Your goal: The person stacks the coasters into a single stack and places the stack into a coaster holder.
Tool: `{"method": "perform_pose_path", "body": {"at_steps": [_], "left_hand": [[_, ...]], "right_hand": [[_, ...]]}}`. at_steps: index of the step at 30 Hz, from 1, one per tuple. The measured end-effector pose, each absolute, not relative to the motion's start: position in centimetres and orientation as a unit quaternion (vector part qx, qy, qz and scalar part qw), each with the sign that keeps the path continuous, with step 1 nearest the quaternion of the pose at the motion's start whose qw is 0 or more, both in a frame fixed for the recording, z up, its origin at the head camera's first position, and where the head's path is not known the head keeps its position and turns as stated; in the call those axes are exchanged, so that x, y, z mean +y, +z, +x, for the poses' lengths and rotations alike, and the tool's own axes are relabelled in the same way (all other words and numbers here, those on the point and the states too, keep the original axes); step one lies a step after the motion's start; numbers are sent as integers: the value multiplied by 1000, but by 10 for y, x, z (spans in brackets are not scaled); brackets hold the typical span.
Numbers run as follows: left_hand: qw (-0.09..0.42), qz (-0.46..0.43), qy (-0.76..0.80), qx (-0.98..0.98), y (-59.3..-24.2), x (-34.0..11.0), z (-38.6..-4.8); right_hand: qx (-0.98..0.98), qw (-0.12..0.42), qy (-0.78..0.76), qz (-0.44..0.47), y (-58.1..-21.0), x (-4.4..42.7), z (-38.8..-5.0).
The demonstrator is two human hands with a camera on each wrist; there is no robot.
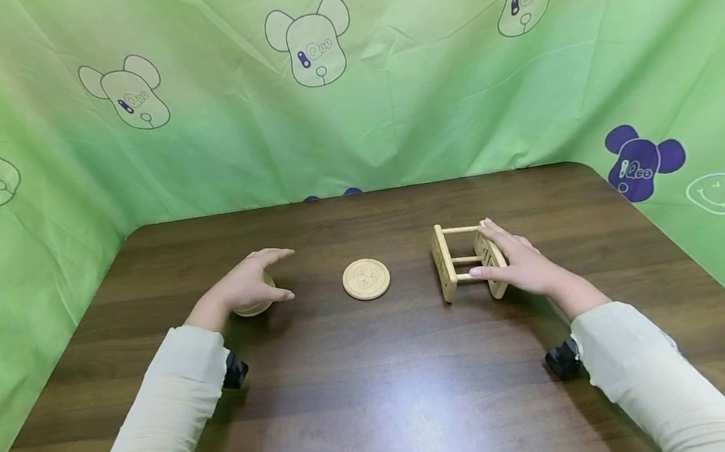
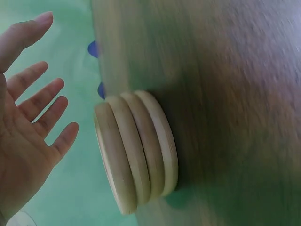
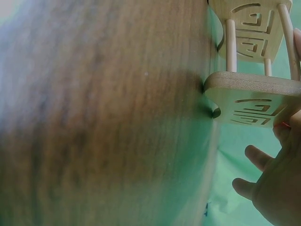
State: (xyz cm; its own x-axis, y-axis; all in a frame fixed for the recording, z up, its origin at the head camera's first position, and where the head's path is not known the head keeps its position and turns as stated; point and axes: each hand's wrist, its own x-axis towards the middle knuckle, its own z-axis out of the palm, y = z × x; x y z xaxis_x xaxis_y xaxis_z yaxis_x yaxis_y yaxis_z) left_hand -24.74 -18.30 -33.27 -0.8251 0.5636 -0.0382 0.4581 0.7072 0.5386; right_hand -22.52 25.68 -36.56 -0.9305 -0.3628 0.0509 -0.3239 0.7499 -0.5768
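Note:
Beside and over a stack of several round wooden coasters (image 2: 136,150) is my left hand (image 1: 251,280), its thumb and fingers spread apart. In the head view the hand hides most of the stack. The left wrist view shows the hand (image 2: 28,127) with fingers extended and nothing in them. My right hand (image 1: 521,264) is at the near panel of a small wooden coaster rack (image 1: 444,269), thumb inside the panel and a finger against its outside. Its other fingers (image 3: 256,157) stick out. A single round coaster (image 1: 366,279) with a carved pattern lies flat between the hands.
The dark wooden table (image 1: 379,373) ends at a green printed cloth (image 1: 390,118) at the back and sides. Rods join the rack's two cut-out side panels (image 3: 254,99). Dark wrist cameras (image 1: 234,369) hang under both sleeves.

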Motion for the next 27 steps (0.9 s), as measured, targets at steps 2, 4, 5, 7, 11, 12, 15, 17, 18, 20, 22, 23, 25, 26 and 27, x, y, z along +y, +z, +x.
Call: {"method": "perform_pose_path", "body": {"at_steps": [2,4,5,7,11,12,15,17,18,20,22,23,25,26,27], "left_hand": [[101,280,262,918,-334,-179,-248],[103,280,263,917,-335,-175,-248],[105,282,263,917,-335,-172,-248],[107,286,266,915,-336,-168,-250],[115,292,270,910,-338,-159,-253],[120,290,273,910,-339,-157,-253],[129,280,279,909,-341,-149,-254],[131,277,282,909,-342,-145,-255],[130,281,279,909,-342,-143,-255],[125,294,268,909,-343,-138,-257],[122,307,259,908,-344,-134,-258],[121,314,253,907,-344,-133,-259],[119,323,247,906,-345,-129,-261],[118,326,245,905,-346,-128,-261],[117,330,243,905,-346,-126,-262]], "right_hand": [[935,32,-303,-183,-366,257,-225],[934,33,-305,-182,-366,257,-225],[934,33,-306,-182,-366,257,-225],[934,32,-306,-181,-366,257,-224],[934,31,-306,-180,-365,257,-223],[934,31,-306,-179,-365,257,-223],[935,33,-306,-178,-365,257,-223],[935,34,-307,-177,-366,257,-223],[935,34,-306,-177,-366,257,-223],[935,33,-306,-178,-367,257,-223],[935,33,-305,-178,-367,257,-224],[935,33,-305,-179,-367,257,-224],[935,32,-304,-180,-366,257,-224],[935,33,-305,-180,-366,257,-224],[935,33,-305,-180,-366,257,-224]]}}
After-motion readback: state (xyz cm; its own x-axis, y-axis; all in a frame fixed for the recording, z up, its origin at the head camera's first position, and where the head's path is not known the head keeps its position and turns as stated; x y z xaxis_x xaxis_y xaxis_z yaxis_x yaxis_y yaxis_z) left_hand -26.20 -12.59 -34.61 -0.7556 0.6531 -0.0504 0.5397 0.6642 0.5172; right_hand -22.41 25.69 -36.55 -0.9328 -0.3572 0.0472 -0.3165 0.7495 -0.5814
